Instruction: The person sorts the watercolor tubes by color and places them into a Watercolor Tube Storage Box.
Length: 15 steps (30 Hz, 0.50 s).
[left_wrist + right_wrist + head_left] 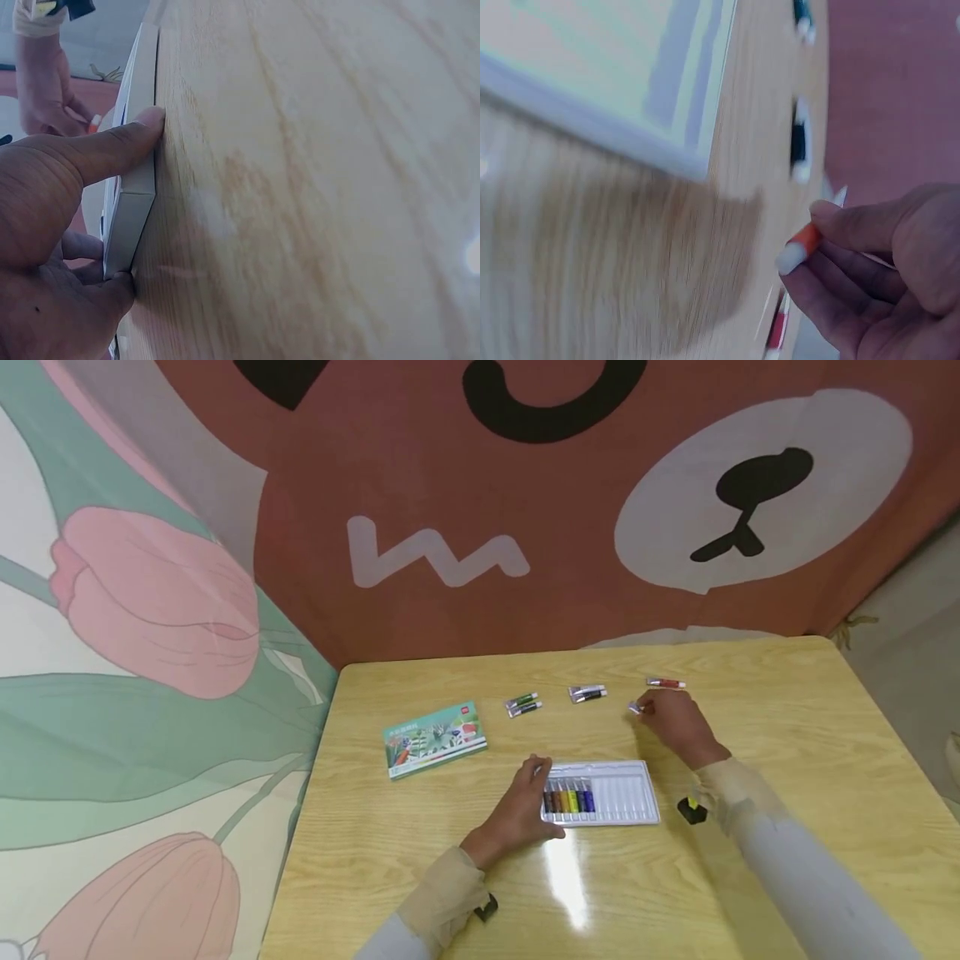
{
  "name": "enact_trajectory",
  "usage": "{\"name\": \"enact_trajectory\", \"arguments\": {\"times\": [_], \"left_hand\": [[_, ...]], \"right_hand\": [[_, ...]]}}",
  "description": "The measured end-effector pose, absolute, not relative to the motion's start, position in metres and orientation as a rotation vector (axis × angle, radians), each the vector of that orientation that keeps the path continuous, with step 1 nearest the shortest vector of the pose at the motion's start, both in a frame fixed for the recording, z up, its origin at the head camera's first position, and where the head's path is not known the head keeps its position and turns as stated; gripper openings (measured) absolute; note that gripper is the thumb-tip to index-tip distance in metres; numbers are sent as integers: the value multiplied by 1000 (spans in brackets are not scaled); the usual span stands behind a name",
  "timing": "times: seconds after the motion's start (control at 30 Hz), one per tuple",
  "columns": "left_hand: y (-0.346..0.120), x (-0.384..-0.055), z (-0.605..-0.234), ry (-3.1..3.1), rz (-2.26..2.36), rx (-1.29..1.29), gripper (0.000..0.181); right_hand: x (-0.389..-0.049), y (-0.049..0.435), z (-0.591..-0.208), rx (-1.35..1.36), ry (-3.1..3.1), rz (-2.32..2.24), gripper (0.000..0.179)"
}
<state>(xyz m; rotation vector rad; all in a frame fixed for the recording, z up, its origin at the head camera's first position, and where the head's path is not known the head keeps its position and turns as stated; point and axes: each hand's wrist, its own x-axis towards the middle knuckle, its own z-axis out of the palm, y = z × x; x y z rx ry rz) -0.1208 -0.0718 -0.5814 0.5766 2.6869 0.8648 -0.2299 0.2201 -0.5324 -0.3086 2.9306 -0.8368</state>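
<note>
My left hand (520, 806) grips the left end of a white plastic tray (626, 810), with the thumb at the near edge and the fingers at the far one. Several paint tubes (573, 801) in brown, yellow, green and blue lie side by side in the tray's left part; its right slots are bare. Above the table, beyond the tray's far right corner, my right hand (681, 727) pinches an orange paint tube (807, 238) with a white cap between thumb and fingers. A red paint tube (666, 683) lies on the table just beyond that hand.
Two paint tubes (587, 695), one with a black label, lie behind the tray, and a green tube (522, 701) with a dark one lies further left. A teal illustrated box (435, 740) rests at the table's left. A brown printed cloth (450, 627) hangs behind the wooden table (787, 760).
</note>
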Motion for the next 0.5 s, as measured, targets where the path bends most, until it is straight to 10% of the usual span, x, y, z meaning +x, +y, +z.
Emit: {"name": "enact_trajectory", "arguments": {"times": [0.5], "left_hand": [[-70,-122,-585,2685,831,549,120]], "right_hand": [[-147,178,-528,-193,2828,-1096,16]]}}
